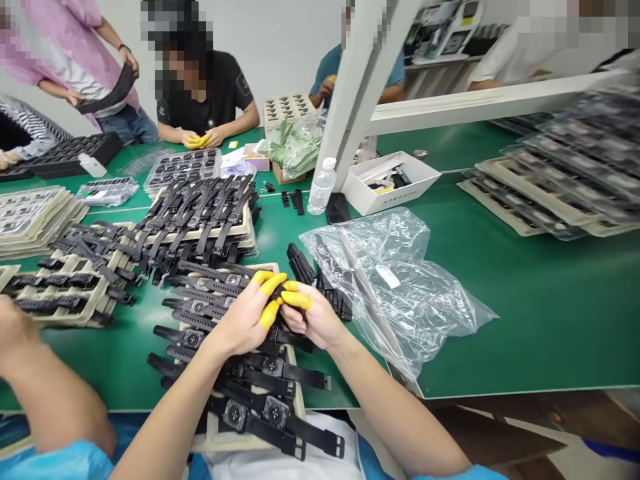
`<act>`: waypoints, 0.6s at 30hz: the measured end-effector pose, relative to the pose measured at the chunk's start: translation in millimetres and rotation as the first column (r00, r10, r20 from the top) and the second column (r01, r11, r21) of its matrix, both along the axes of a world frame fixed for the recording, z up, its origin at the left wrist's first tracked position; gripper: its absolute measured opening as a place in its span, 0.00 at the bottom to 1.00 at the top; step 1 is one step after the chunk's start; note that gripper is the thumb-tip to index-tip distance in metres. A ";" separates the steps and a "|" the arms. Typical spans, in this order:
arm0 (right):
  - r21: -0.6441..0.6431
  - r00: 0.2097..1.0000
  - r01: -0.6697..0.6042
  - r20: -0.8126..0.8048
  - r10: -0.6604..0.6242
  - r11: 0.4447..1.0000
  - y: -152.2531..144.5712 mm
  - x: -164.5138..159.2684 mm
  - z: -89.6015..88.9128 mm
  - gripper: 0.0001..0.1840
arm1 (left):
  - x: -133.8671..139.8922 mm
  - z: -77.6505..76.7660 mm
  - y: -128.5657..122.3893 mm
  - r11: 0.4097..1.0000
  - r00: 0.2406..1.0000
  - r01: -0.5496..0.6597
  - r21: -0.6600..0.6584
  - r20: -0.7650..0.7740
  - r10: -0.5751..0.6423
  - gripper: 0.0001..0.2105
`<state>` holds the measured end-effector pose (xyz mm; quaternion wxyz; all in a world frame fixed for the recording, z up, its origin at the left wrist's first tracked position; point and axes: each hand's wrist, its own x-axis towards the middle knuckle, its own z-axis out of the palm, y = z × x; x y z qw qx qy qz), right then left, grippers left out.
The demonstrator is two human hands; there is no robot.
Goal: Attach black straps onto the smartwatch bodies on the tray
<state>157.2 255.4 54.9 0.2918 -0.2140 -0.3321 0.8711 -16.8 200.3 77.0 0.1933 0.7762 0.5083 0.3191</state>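
My left hand [250,313] and my right hand [313,313], both with yellow finger cots, meet above a tray. Their fingertips pinch a small black watch part [279,292] between them. The fingers cover most of it, so I cannot tell whether it is a strap end or a watch body. Beneath my hands, a cream tray [215,441] bears several black smartwatches [275,412] with straps, lying face down with round sensors up. Just beyond my right hand, a bundle of black watch straps [301,263] lies beside a clear plastic bag [400,280], partly under it.
More watch-laden trays [200,220] stand to the left and ahead. A clear bottle [323,187], a black phone [338,209] and a white box [393,183] sit ahead. Stacked trays [555,193] are at right. Co-workers sit across, and a neighbour's arm [55,380] reaches in at left.
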 end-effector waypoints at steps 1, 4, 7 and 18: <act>0.004 1.000 -0.012 -0.004 0.012 1.000 0.8 -0.2 0.5 0.17 | -0.9 2.3 -0.6 1.000 1.000 0.015 -0.002 0.016 -0.015 0.24; 0.018 0.999 -0.053 0.009 0.053 0.998 3.4 -1.1 2.5 0.17 | -2.8 3.6 -0.6 0.999 1.000 0.007 0.043 0.002 -0.007 0.24; 0.016 0.998 -0.054 0.033 0.053 0.998 5.1 -1.9 3.9 0.18 | -2.1 -2.3 0.9 0.989 0.993 -0.033 0.142 -0.107 0.049 0.25; 0.067 0.995 -0.098 0.014 0.098 0.993 8.5 -1.0 8.4 0.21 | -4.5 -5.1 2.4 0.982 0.990 -0.040 0.183 -0.128 0.064 0.22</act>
